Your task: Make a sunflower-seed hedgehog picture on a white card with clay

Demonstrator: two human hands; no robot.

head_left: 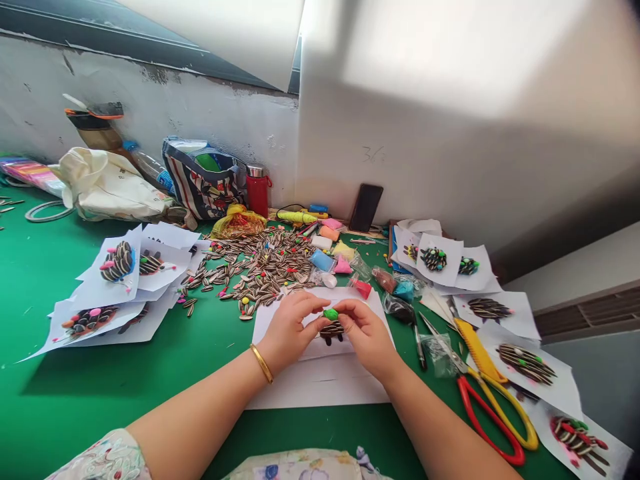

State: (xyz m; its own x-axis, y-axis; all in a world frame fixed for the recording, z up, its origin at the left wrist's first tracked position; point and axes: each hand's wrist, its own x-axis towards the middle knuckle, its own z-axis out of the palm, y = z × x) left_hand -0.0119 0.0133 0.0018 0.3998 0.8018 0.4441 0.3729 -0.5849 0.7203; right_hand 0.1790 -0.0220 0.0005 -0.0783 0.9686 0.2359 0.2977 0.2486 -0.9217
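Head view, and both hands are close together over the white paper sheets (280, 393) in the middle of the green surface (190, 393). The left hand (293, 327), gold bangle at the wrist, has its thumb and index finger pinched in on one side of a small bright green soft-looking piece (331, 314). Over on the other side, the right hand (370, 333) has it too, thumb and forefinger nearly closed against it. Right below the fingers sits a dark-and-pale striped seed figure (331, 331) on the paper, partly covered by them.

Beyond the hands spreads a loose heap of striped sunflower seeds (275, 257), with colourful soft lumps (323, 260) beside it. Off to the right, large scissors with red and yellow handles (495, 413) lie near a yellow-handled cutter (477, 350). Decorated paper sheets (113, 293) overlap at left, more seed-covered sheets (543, 373) at right. At the back, a red bottle (257, 193) stands upright and a black phone (366, 208) leans against the wall.
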